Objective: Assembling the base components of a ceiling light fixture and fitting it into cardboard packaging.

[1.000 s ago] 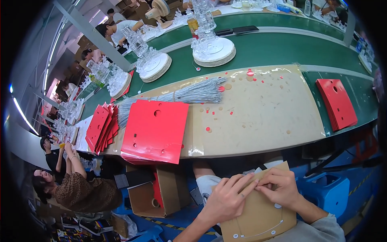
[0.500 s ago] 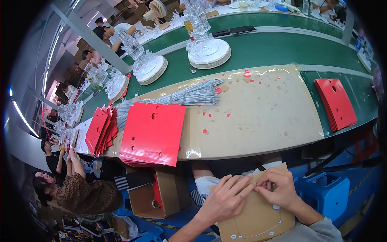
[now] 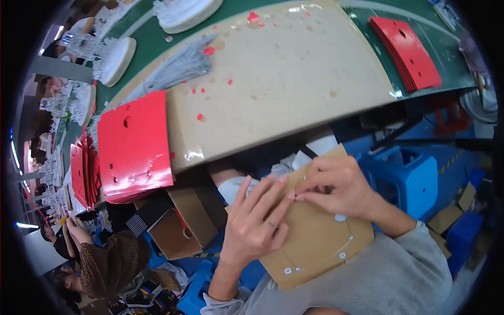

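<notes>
A tan cardboard panel [image 3: 320, 236] rests tilted across my lap. A thin white wire [image 3: 320, 258] runs along its lower part, with a small white round piece [image 3: 343, 255] near one end and another near the other. My left hand [image 3: 254, 220] lies over the panel's left side, fingers stretched out and slightly spread, its index fingertip close to my right hand. My right hand [image 3: 336, 186] is closed in a pinch at the middle of the panel; whatever is between the fingertips is too small to make out. A white oval patch [image 3: 340, 217] shows below it.
A stack of red punched cards [image 3: 137, 144] and a bundle of grey wire ties [image 3: 181, 65] lie on the cardboard-covered table [image 3: 283, 79]. More red cards [image 3: 407, 55] sit at far right. A blue stool [image 3: 401, 181] and an open carton [image 3: 184, 226] stand below. People sit at left.
The view has swung down and to the right, so the table things appear higher and further left. My left hand's fingers have spread and lifted more upright; the right hand keeps its pinch.
</notes>
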Motion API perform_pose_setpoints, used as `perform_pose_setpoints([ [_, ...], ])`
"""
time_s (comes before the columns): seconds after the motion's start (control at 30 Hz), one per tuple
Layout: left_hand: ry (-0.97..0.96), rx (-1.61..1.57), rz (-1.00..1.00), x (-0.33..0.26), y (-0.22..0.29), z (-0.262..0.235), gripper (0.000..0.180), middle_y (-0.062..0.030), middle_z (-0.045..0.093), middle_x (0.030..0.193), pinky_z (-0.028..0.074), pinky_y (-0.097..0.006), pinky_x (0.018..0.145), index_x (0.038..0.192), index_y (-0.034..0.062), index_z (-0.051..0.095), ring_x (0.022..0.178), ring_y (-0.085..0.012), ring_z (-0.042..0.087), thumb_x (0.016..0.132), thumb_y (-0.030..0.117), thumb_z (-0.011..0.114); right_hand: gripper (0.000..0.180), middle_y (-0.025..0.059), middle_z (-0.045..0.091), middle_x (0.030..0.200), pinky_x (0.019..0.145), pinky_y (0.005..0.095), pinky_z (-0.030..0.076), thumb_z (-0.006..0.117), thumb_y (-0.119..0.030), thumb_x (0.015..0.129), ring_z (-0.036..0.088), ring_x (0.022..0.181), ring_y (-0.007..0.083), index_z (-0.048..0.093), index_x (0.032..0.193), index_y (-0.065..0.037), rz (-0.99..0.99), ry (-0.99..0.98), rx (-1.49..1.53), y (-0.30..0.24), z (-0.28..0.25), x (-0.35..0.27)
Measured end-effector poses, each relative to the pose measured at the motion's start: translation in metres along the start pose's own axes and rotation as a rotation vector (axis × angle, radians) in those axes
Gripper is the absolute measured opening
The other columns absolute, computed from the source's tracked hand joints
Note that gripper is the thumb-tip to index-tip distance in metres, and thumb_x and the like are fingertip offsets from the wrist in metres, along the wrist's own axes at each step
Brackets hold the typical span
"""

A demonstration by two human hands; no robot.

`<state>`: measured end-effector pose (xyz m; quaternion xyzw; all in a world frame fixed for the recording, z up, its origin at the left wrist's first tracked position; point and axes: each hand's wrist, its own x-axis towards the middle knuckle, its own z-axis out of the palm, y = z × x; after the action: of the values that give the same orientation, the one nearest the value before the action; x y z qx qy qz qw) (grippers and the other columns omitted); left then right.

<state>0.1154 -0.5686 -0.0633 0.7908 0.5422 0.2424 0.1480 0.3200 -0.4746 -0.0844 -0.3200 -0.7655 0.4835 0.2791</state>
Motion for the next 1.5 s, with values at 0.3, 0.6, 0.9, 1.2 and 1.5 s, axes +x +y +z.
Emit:
perform_pose_setpoints([
  [0.3,0.070,-0.029,0.051,-0.004,-0.003,0.011,0.040,-0.0184,0.071,0.122,0.053,-0.053,0.097,0.106,0.0029,0.077,0.111,-0.0386,0.069,0.066,0.004,0.074,0.039,0.0082,0.071,0.088,0.076,0.0372,0.055,0.090,-0.017,0.063,0.069,0.083,0.0278,0.075,0.097,-0.007,-0.175,-0.089,-0.158,0.016,-0.013,0.025],
  [0.6,-0.022,-0.195,0.046,-0.007,-0.005,0.003,0.043,-0.0128,0.070,0.126,0.052,-0.049,0.095,0.109,-0.0035,0.073,0.119,-0.0404,0.065,0.068,0.007,0.078,0.041,0.0107,0.076,0.089,0.078,0.0383,0.056,0.088,-0.026,0.063,0.073,0.084,0.0301,0.078,0.097,-0.007,0.118,-0.421,-0.087,0.016,-0.019,0.044],
  [0.9,-0.075,-0.105,0.059,-0.005,0.007,0.001,0.036,-0.0123,0.070,0.126,0.048,-0.053,0.100,0.105,-0.0059,0.074,0.124,-0.0419,0.062,0.071,0.004,0.076,0.040,0.0097,0.074,0.085,0.071,0.0355,0.056,0.089,-0.026,0.062,0.072,0.078,0.0261,0.079,0.096,-0.008,0.218,-0.468,-0.134,0.009,-0.026,0.044],
  [1.2,-0.052,0.008,-0.013,-0.016,0.020,0.010,0.037,-0.0154,0.069,0.129,0.039,-0.060,0.110,0.112,-0.0028,0.074,0.129,-0.0396,0.060,0.076,-0.003,0.067,0.034,0.0114,0.076,0.091,0.076,0.0343,0.057,0.085,-0.023,0.071,0.072,0.082,0.0252,0.079,0.099,-0.005,0.013,-0.338,-0.163,0.018,-0.029,0.028],
  [1.5,0.257,-0.127,-0.138,-0.020,0.011,0.015,0.032,-0.0186,0.074,0.112,0.043,-0.055,0.109,0.105,-0.0021,0.076,0.118,-0.0372,0.067,0.075,-0.004,0.065,0.030,0.0137,0.073,0.113,0.089,0.0348,0.056,0.064,-0.013,0.098,0.071,0.102,0.0219,0.068,0.125,-0.002,0.442,-0.111,0.017,0.072,-0.046,-0.048],
])
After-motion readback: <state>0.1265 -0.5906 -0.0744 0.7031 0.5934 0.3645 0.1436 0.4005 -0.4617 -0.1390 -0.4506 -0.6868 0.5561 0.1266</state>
